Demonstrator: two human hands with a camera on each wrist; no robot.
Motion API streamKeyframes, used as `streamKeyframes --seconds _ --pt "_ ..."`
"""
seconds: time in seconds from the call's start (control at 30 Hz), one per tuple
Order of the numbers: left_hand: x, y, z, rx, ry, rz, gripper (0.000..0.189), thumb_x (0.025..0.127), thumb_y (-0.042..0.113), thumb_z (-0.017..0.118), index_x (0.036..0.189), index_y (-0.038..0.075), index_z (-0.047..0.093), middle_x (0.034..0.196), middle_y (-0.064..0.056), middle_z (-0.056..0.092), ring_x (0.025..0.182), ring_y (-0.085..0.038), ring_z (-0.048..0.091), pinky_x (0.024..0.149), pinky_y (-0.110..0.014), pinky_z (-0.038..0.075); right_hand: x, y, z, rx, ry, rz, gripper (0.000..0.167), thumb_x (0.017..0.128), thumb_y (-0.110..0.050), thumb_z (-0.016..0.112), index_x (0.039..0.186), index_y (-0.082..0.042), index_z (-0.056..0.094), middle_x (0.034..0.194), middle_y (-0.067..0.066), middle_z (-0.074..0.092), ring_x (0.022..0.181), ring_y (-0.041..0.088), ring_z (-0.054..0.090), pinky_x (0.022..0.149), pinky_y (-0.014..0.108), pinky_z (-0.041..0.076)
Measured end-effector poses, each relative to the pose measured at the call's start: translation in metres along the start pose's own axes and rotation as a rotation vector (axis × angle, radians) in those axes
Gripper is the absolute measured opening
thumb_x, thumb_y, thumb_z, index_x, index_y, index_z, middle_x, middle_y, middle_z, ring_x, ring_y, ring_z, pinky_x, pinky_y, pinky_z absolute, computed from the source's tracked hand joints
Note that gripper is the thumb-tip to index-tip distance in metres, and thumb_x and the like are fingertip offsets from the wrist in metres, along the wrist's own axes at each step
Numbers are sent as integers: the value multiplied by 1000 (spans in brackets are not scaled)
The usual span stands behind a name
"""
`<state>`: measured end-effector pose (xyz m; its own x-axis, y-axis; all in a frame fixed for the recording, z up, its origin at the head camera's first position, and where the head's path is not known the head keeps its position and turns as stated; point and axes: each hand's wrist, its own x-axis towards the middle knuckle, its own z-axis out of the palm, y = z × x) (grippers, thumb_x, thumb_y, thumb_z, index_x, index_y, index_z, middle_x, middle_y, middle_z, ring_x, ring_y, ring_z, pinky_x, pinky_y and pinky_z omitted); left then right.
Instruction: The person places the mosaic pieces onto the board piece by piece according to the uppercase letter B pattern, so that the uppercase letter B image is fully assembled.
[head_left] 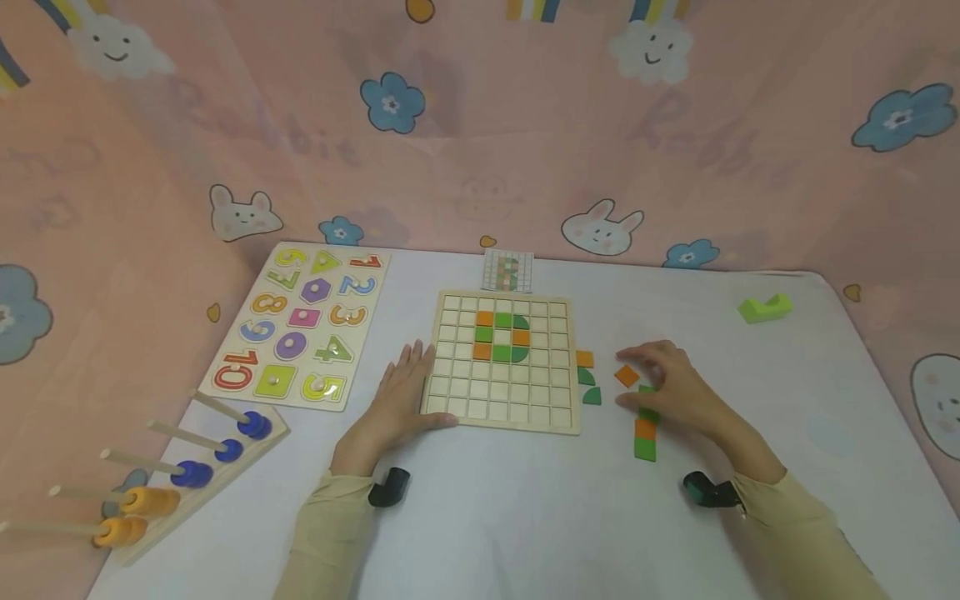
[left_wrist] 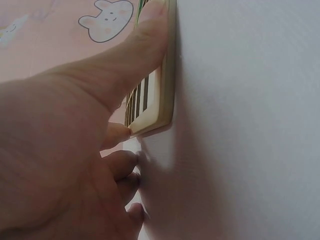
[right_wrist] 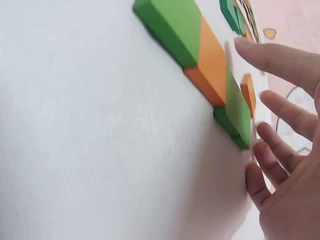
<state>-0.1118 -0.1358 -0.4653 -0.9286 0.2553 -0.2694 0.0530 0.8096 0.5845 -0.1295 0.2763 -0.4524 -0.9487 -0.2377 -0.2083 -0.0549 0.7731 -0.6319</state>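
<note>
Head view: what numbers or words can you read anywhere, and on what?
"1" to "10": ten coloured digit pieces on the number puzzle board, left of the grid board.
"Rabbit": faint letters on the pink backdrop, upper left; the same faint word at upper right is too blurred to be sure.
Pattern card: coloured squares only, no text.

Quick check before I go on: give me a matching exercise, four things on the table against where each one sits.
Things:
1. grid board
2. number puzzle
3. bead abacus
4. lime block

Places:
A. far right of the table
B. near left corner
C. centre, under the left hand
D. left, beside the grid board

Pairs: 1-C, 2-D, 3-B, 4-A
</note>
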Motion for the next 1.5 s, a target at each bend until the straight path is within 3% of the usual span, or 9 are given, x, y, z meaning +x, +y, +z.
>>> streamKeyframes --seconds 0.2,0.5,0.57,0.8,0.97,1.03,1.23,1.5 --pt "0 1 0 -2 1 1 119 85 38 89 171 7 13 179 -14 2 168 -33 -4 138 -52 -1 -9 5 -11 -74 -36 54 75 84 -34 90 147 -10 57 151 32 37 134 53 34 107 79 43" --pt "-1 1 1 -4 3 -4 119 85 37 89 171 8 14 180 -14 2 168 -32 -4 138 -52 -1 -19 17 -20 -63 -81 43 64 83 -25 90 138 -8 63 136 26 48 119 42 44 98 64 49" --pt "-1 0 1 -5 3 -5 119 85 38 89 171 8 14 180 -14 2 168 -32 -4 138 -52 -1 -19 19 -19 -48 -70 23 61 82 -24 91 135 -6 65 134 25 50 116 40 46 97 57 48" --pt "-2 1 0 -7 -1 -15 120 84 38 90 171 9 13 180 -13 1 168 -31 -5 138 -51 -2 -19 17 -14 -4 -7 -53 49 83 -11 90 124 1 66 126 21 64 119 39 56 107 55 48" --pt "-2 2 0 5 -5 -14 121 84 40 89 171 9 11 180 -12 1 168 -30 -5 138 -50 -2 -18 14 -10 -18 34 -53 45 87 -7 86 125 -2 64 122 18 67 108 31 57 90 25 49" --pt "-2 1 -1 7 -7 -14 121 84 40 89 171 9 11 180 -12 1 168 -30 -5 138 -50 -2 -17 12 -8 -27 62 -56 39 88 -5 83 123 -3 65 117 16 68 103 27 56 83 18 46" --pt "-2 1 -1 2 -7 -7 121 84 40 89 171 8 12 180 -12 1 168 -31 -5 138 -50 -2 -11 6 -3 -46 127 -68 24 94 -4 78 117 -5 72 101 10 69 94 24 55 77 18 46" --pt "-1 0 -1 7 -2 -5 120 84 39 90 171 7 13 180 -14 2 167 -33 -4 138 -52 0 3 -4 7 5 152 -86 24 93 -5 79 115 -3 72 97 11 72 86 22 59 70 17 49"
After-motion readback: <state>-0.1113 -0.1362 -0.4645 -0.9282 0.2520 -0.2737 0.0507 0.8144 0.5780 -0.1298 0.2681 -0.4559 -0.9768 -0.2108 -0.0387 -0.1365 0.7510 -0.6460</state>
